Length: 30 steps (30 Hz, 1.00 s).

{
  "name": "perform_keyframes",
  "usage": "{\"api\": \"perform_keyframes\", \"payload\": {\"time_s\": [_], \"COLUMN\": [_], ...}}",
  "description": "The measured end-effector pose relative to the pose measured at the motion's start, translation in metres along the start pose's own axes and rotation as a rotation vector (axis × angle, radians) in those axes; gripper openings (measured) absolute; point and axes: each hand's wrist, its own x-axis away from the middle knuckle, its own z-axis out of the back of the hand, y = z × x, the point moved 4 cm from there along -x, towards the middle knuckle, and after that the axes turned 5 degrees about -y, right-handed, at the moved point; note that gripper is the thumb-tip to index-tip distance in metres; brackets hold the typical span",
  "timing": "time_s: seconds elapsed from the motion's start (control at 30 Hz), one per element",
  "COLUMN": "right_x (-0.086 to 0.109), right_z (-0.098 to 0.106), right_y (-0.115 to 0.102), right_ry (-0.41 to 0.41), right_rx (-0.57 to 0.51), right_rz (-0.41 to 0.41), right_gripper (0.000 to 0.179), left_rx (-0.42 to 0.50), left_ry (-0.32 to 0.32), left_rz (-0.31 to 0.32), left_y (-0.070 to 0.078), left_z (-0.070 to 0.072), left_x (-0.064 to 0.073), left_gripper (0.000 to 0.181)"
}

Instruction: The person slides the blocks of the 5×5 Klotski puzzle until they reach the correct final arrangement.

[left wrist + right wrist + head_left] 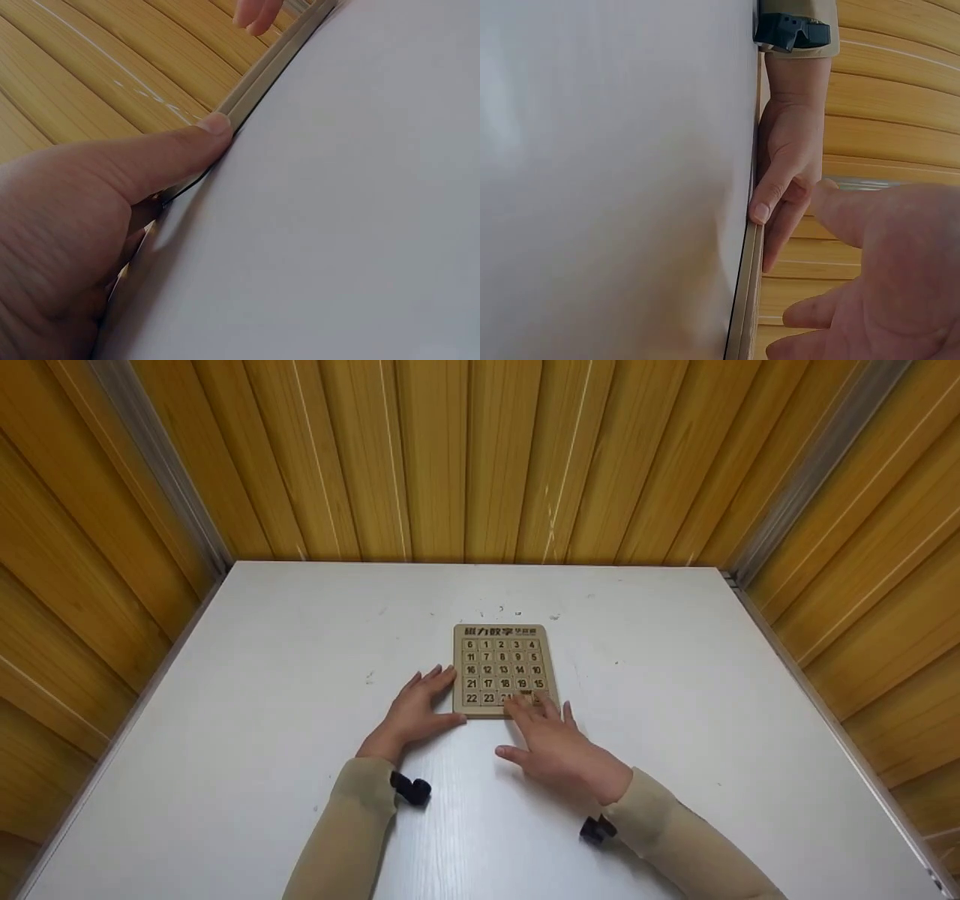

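Observation:
A wooden number slide puzzle (512,670) lies flat on the white table, its numbered tiles set in rows below a printed heading. My left hand (418,711) holds its near left corner, with the fingers along the left side and the thumb at the near edge. The left wrist view shows the thumb (184,154) against the frame's side. Over the bottom row, the fingertips of my right hand (559,742) touch the tiles near the right corner and cover some of them. A dark gap shows beside those fingers. In the right wrist view the right palm (915,277) hides the tiles.
The white table (247,682) spreads around the puzzle, with small dark marks beyond it. Yellow wood-look panels (427,457) stand behind and at both sides. A black camera (411,789) is on the left wrist, another black camera (598,830) on the right.

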Motion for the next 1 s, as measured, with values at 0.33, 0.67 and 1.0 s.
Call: {"api": "perform_keyframes", "payload": {"time_s": [0.33,0.67,1.0], "right_x": [-0.006,0.002,-0.007], "right_z": [-0.006,0.001,-0.007], "right_y": [-0.004,0.011,-0.008], "right_ry": [-0.018,-0.003,-0.025], "right_rx": [0.028,0.015,0.006], "right_rz": [0.004,-0.019,0.035], "right_gripper": [0.085,0.084,0.086], "left_rx": [0.006,0.002,0.019], "left_ry": [-0.001,-0.004,0.003], "left_rz": [-0.02,0.0,0.009], "left_y": [0.003,0.002,0.002], "left_z": [0.001,0.002,0.001], "left_x": [0.002,0.001,0.002], "left_gripper": [0.091,0.09,0.09]}}
